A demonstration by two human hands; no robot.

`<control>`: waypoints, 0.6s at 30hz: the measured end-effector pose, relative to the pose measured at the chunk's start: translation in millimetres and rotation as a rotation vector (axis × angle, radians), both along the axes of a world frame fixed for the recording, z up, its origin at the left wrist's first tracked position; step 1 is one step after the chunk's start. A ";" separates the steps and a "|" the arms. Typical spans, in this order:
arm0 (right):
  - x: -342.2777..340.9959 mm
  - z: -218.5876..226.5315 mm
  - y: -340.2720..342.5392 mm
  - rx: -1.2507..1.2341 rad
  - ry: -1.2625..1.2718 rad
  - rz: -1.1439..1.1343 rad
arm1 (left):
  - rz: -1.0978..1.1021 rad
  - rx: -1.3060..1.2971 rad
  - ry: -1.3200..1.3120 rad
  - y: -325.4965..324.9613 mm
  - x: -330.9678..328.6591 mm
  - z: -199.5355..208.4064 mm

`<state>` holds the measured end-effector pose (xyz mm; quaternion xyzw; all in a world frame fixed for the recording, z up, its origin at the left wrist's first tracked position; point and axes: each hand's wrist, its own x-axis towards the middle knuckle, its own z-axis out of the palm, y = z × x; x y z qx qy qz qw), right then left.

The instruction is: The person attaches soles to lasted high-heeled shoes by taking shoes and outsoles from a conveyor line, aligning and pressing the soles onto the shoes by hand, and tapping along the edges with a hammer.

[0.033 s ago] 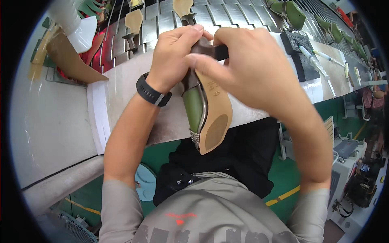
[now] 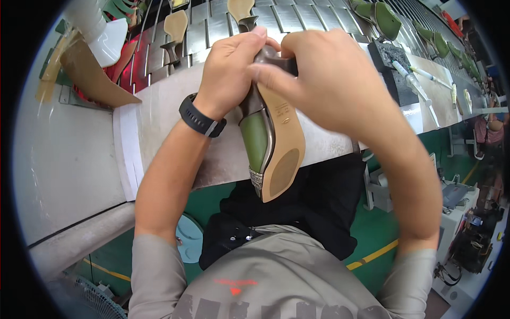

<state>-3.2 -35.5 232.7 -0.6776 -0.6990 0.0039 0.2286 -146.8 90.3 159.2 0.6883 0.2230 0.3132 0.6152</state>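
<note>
Tan-soled green shoe gripped at heel end by both: left hand + right hand, toe pointing down twd body.

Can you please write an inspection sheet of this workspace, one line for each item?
Surface: grey worktable, worn, beside a slatted metal conveyor.
Job's things: green high-heeled shoe with tan sole, held sole-up, toe pointing toward the person.
Clutter: brown cardboard piece, white syringe-like tubes on a dark pad, more green shoes on the conveyor.
Grippers: left hand and right hand both grip the shoe's heel end; black wristwatch on the left wrist.
Cables: nothing seen clearly.
Surroundings: green floor with yellow line.
</note>
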 end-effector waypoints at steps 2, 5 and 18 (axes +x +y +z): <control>1.9 -1.6 8.4 -0.136 -0.055 -0.011 | 0.034 0.069 -0.027 -5.5 2.6 -0.6; 1.0 0.7 11.0 -0.173 -0.040 0.012 | -0.005 0.104 -0.076 -1.5 1.3 -8.6; 7.7 -65.4 -2.6 0.010 0.810 -0.001 | 0.010 0.279 0.000 0.7 2.5 -15.4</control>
